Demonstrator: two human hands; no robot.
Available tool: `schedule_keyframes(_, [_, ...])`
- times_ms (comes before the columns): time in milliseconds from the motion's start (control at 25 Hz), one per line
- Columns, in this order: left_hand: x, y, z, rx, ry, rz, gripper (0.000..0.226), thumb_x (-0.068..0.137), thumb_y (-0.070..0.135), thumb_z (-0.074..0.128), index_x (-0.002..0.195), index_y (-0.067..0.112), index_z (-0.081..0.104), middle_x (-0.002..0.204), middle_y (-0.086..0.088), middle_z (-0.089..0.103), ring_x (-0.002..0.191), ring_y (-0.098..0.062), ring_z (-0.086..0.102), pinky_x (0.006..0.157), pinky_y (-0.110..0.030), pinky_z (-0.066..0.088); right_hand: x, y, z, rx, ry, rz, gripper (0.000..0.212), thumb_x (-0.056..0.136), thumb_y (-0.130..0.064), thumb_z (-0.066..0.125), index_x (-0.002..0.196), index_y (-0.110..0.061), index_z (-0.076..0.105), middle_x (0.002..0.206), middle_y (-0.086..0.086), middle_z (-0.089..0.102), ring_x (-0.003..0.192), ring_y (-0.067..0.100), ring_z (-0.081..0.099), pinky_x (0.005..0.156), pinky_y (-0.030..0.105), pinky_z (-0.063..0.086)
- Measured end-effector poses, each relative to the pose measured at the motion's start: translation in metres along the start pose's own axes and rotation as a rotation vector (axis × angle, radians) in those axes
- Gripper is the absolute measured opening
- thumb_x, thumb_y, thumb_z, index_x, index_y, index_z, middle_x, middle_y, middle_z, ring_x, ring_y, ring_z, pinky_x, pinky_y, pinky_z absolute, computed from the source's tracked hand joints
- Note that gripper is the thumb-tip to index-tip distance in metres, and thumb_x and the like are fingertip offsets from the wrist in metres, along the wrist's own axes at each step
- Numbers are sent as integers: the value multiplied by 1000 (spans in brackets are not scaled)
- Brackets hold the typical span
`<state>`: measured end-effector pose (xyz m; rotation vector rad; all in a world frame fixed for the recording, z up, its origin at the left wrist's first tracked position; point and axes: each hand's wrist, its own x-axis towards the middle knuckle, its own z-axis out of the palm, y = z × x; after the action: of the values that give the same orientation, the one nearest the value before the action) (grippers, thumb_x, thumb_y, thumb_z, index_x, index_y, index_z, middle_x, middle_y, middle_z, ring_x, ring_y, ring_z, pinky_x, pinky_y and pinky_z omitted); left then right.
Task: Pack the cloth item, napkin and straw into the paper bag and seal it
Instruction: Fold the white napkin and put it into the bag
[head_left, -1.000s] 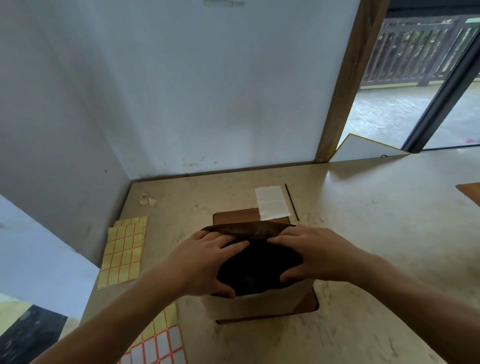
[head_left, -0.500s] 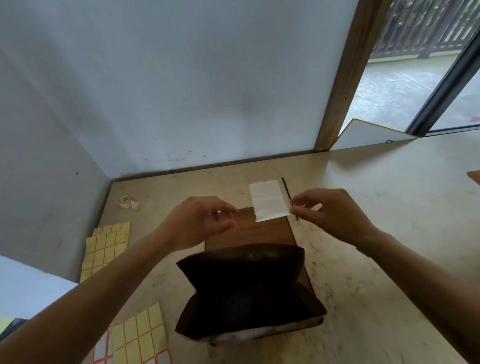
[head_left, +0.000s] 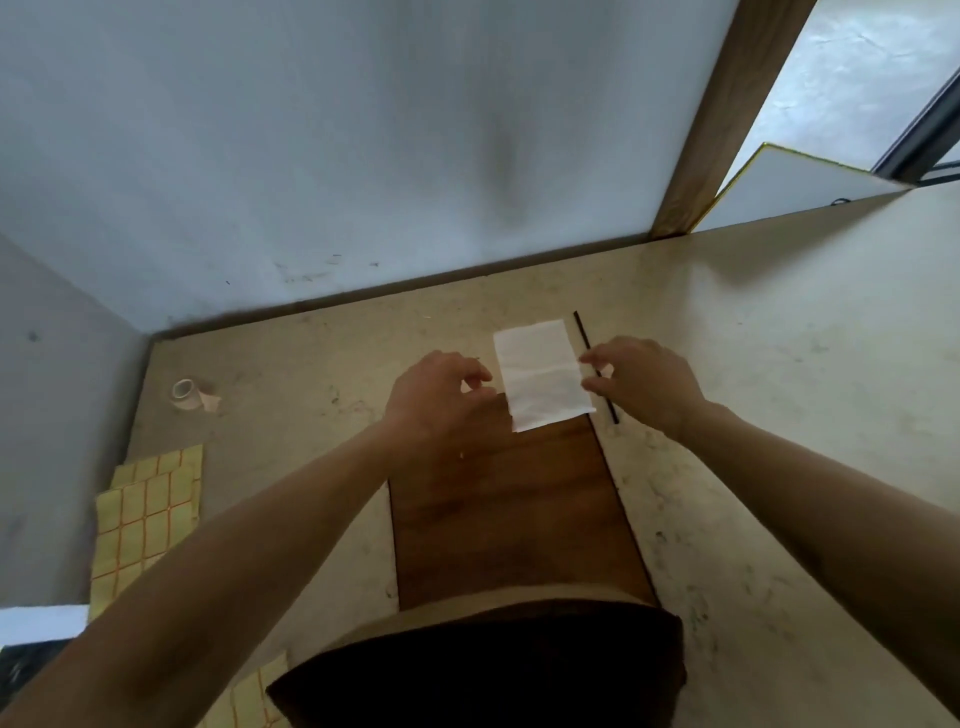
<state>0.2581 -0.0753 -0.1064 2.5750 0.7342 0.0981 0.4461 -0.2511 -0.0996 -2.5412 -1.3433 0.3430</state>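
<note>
Now both hands flank the napkin (head_left: 543, 374) near the table's (head_left: 779, 364) far edge: left hand (head_left: 436, 397) and right hand (head_left: 644, 379), grips released, fingertips at its sides.

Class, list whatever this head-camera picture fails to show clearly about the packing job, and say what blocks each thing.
- Inside of the paper bag: dark, and cut by the bottom edge; the cloth item cannot be confirmed.
- Straw: its middle hides behind the right hand.
- Whether either hand grips the napkin: contact is unclear; the left hand covers its own fingertips.
- Sticker sheet: printing too blurred.

Both forearms are bare to the frame edge, with no sleeves, rings or watch
</note>
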Motion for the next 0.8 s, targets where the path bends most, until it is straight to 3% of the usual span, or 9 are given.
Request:
schedule_keyframes(320, [55,-13,62,120,-36,-21,32,93,42,55,121,29,63,125,3,60,114,-19,48,96,-38,39,42,20,51,-108,-84,-15,37,94,-37,53,130,-29,56,127,-1,56,110,20,55,84,39,52])
schedule_keyframes(800, [75,-21,88,201,6,-9,31,92,41,50,116,26,63,116,1,60,106,-20,51,93,-38,35,60,28,75,-144,-25,-6,36,94,-38,50,128,-30,54,120,-2,60,107,20,55,78,36,51])
